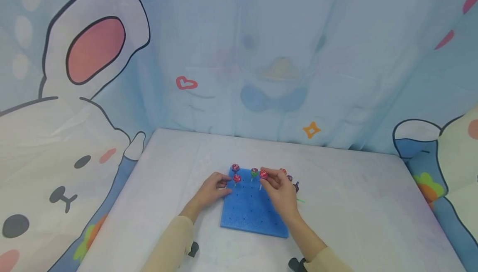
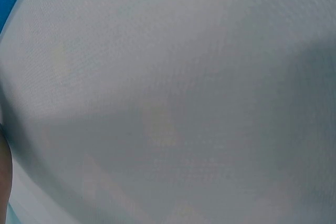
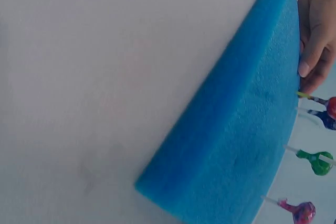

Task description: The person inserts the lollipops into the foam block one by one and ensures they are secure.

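While its white stick points downward, a red-wrapped lollipop point(image 1: 263, 175) is grasped by the pinched fingers of the right hand point(image 1: 283, 197) above the far part of a blue board point(image 1: 244, 210); whether the stick's tip sits in a hole cannot be told. Small holes dot the board, and three sweets stand in it towards the far side: a green lollipop point(image 1: 254, 172) just beside the grasped one, then a red lollipop point(image 1: 237, 178) and a dark-and-red lollipop point(image 1: 235, 167) near the left edge. Touching that edge is the left hand point(image 1: 210, 189), its fingers loosely bent, unclenched. Partly hidden behind the right hand are further lollipops point(image 1: 289, 178), with a green stick point(image 1: 301, 200) near them on the white-covered desk point(image 1: 347, 205).
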Demonstrator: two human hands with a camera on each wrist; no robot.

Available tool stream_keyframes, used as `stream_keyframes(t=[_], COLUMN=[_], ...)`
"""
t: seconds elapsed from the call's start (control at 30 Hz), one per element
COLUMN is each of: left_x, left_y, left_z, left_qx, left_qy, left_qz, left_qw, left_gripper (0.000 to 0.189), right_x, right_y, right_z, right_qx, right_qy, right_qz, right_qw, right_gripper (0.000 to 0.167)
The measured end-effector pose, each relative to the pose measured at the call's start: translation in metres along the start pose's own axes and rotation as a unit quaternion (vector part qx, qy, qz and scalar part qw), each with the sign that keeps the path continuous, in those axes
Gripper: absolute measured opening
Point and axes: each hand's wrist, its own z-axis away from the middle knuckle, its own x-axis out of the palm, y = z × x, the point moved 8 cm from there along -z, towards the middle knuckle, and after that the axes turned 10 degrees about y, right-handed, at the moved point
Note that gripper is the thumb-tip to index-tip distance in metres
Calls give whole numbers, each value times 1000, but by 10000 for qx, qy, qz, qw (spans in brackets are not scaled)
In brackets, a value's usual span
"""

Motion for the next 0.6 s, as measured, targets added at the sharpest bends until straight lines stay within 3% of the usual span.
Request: stream_keyframes(t=[0.6], left_x=[0], left_y=[0], left_z=[-1], left_qx=[120], left_qy=[29], left_qz=[-19], left_qw=[9999], left_gripper=[38], right_x=[15], right_y=[16], right_z=[-1], right_qx=[222], right_qy=[88], right_qz=[-212], right_qw=[9995], right_gripper=[29])
